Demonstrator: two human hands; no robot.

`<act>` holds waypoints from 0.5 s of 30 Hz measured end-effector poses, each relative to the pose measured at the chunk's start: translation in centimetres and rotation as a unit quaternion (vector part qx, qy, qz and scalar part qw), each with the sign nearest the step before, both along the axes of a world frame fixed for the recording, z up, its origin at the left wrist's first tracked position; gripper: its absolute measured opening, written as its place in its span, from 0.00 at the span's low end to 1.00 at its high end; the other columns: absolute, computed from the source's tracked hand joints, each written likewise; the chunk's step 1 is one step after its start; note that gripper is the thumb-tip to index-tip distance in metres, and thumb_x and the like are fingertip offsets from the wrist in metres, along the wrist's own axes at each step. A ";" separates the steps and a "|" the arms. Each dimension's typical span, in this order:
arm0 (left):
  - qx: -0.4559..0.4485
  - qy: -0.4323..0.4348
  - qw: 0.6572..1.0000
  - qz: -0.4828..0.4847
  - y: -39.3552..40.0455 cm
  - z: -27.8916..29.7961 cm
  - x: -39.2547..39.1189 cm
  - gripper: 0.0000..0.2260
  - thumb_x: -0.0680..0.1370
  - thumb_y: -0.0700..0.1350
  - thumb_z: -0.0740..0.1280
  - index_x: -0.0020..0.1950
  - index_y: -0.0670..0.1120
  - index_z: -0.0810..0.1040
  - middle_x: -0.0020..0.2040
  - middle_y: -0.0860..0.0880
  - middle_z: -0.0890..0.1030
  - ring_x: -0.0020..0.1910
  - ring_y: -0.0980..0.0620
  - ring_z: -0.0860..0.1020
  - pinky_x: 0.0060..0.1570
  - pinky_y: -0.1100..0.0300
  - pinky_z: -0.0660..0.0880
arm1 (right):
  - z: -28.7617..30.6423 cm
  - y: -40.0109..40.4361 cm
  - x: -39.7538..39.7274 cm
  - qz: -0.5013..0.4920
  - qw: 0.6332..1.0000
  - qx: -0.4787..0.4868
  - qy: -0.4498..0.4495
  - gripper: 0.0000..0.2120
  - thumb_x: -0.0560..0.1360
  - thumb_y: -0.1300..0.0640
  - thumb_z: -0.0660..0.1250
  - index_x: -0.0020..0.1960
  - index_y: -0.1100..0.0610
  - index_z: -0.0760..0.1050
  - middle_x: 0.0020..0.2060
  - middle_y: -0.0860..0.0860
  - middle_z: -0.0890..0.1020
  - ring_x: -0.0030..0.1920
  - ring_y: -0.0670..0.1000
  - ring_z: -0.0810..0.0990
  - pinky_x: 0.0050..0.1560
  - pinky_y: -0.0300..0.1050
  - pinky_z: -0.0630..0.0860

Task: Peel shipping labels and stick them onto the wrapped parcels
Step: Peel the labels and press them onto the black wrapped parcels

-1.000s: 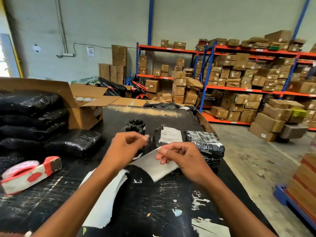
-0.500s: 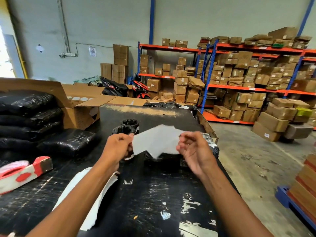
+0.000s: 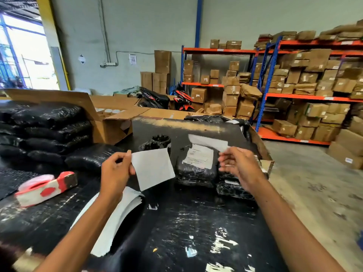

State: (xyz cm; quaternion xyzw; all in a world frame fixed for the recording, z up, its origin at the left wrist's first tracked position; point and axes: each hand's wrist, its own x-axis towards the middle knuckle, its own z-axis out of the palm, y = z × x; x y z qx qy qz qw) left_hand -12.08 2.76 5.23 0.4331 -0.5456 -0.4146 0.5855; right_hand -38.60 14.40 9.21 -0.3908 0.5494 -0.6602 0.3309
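My left hand [image 3: 115,171] pinches the left edge of a flat white sheet [image 3: 153,167] above the black table [image 3: 176,222]. My right hand [image 3: 239,165] pinches the right end of a second, curled white sheet [image 3: 208,142], which is blurred. I cannot tell which of the two is the label and which the backing. Between the hands lies a black wrapped parcel [image 3: 194,173] with a printed label [image 3: 199,157] stuck on top. Another wrapped parcel [image 3: 233,189] lies under my right wrist. A stack of white label sheets [image 3: 115,216] lies beneath my left forearm.
A red and white tape dispenser [image 3: 45,189] lies at the left. Several black wrapped parcels [image 3: 47,126] are piled at the far left beside an open cardboard box [image 3: 110,122]. Two black toothed parts [image 3: 157,142] stand behind the sheets. Shelves of boxes [image 3: 304,85] fill the right.
The two white sheets, held together between my hands before, have come apart. My left hand keeps one, and my right hand has drawn the other up and to the right.
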 end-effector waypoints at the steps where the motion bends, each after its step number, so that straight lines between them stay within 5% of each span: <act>1: -0.012 0.001 1.000 -0.003 0.4 0.4 0.0 0.12 0.80 0.47 0.63 0.40 0.41 0.76 0.24 0.50 0.75 0.21 0.56 0.68 0.25 0.64 0.66 | -0.8 -0.5 0.8 0.050 0.997 0.056 0.032 0.12 0.78 0.65 0.59 0.39 0.65 0.76 0.32 0.58 0.79 0.29 0.50 0.76 0.31 0.42 0.79; 5: -0.038 0.002 0.999 -0.023 1.1 1.6 0.6 0.12 0.80 0.48 0.63 0.44 0.42 0.79 0.31 0.46 0.82 0.26 0.57 0.77 0.24 0.69 0.70 | -4.3 -2.5 4.1 0.229 0.929 0.245 0.159 0.10 0.76 0.63 0.60 0.39 0.64 0.76 0.32 0.57 0.80 0.30 0.51 0.76 0.33 0.43 0.79; 8: -0.054 -0.010 0.998 -0.032 1.3 2.2 0.7 0.13 0.80 0.50 0.63 0.45 0.44 0.82 0.38 0.45 0.85 0.35 0.54 0.80 0.30 0.68 0.74 | -7.1 -4.0 6.2 0.302 0.878 0.295 0.226 0.09 0.75 0.63 0.60 0.41 0.63 0.77 0.32 0.54 0.80 0.30 0.49 0.76 0.36 0.42 0.78; 11: -0.069 -0.027 0.997 -0.039 1.1 2.1 0.4 0.11 0.79 0.49 0.65 0.43 0.47 0.84 0.37 0.46 0.85 0.34 0.57 0.81 0.32 0.69 0.75 | -9.2 -5.4 8.1 0.345 0.872 0.274 0.214 0.08 0.76 0.65 0.62 0.42 0.61 0.79 0.32 0.53 0.81 0.29 0.45 0.78 0.35 0.38 0.78; 15: -0.080 -0.054 0.993 -0.069 0.1 1.4 -0.9 0.10 0.77 0.49 0.67 0.44 0.45 0.85 0.35 0.45 0.85 0.31 0.61 0.80 0.32 0.69 0.75 | -10.1 -6.6 9.7 0.296 0.909 0.217 0.197 0.07 0.74 0.62 0.70 0.36 0.59 0.79 0.26 0.48 0.81 0.25 0.43 0.77 0.30 0.36 0.77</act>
